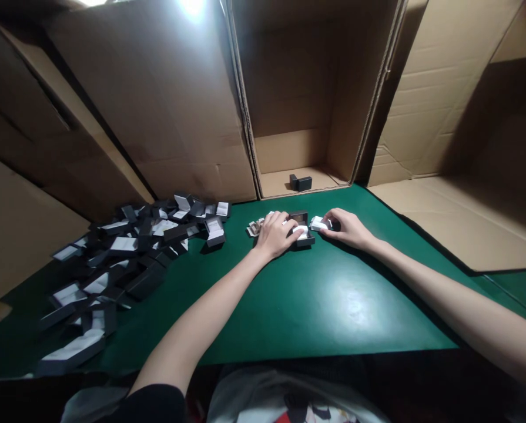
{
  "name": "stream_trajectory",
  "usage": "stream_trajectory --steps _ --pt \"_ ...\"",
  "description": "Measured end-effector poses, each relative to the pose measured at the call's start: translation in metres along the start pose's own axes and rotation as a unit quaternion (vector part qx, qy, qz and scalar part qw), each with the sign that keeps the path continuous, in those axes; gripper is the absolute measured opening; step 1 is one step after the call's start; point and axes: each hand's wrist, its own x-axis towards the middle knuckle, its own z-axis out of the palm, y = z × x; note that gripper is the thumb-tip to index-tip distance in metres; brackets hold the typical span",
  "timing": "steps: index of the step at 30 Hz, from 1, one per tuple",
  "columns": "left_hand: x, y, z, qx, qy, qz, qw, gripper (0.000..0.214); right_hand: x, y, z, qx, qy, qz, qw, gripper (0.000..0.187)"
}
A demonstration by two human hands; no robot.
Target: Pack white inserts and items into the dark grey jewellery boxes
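A small black jewelry box (307,241) stands with its lid up on the green table, a white insert inside it. My left hand (274,235) is at its left side, fingers bent and thumb reaching onto the white insert. Under and beyond these fingers lie several small whitish pieces (254,228), partly hidden. Just right of the box, my right hand (348,228) pinches a small white insert (319,223) between thumb and fingers, close to the tabletop. Something dark shows behind its fingertips; I cannot make out what it is.
Many open black boxes with white linings (124,244) are heaped on the left of the green table (289,317). Two closed black boxes (304,183) sit inside an open cardboard carton (293,147) at the back. Another cardboard box (443,200) stands at the right.
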Motion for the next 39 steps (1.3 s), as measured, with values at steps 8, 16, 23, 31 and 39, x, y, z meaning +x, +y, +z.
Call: stream_trajectory --steps 8,16,23,31,39 --pt "0.000 0.000 -0.003 0.023 -0.032 0.048 0.998 0.036 0.001 -0.008 0.000 -0.001 -0.034 0.004 0.999 0.027" --pt "0.001 0.007 -0.003 0.045 -0.042 0.069 0.996 0.049 -0.001 -0.018 -0.033 -0.051 0.016 -0.153 0.987 0.021" --pt "0.001 0.008 -0.004 0.064 -0.045 0.069 0.995 0.058 -0.004 -0.047 -0.032 -0.075 -0.009 -0.243 0.967 0.022" --pt "0.001 0.008 -0.003 0.081 -0.035 0.130 0.988 0.057 -0.007 -0.046 -0.020 -0.065 -0.069 -0.239 0.967 0.022" --pt "0.001 0.007 -0.002 -0.022 -0.050 0.139 0.989 0.046 -0.010 -0.049 -0.011 -0.033 -0.074 -0.195 0.977 0.026"
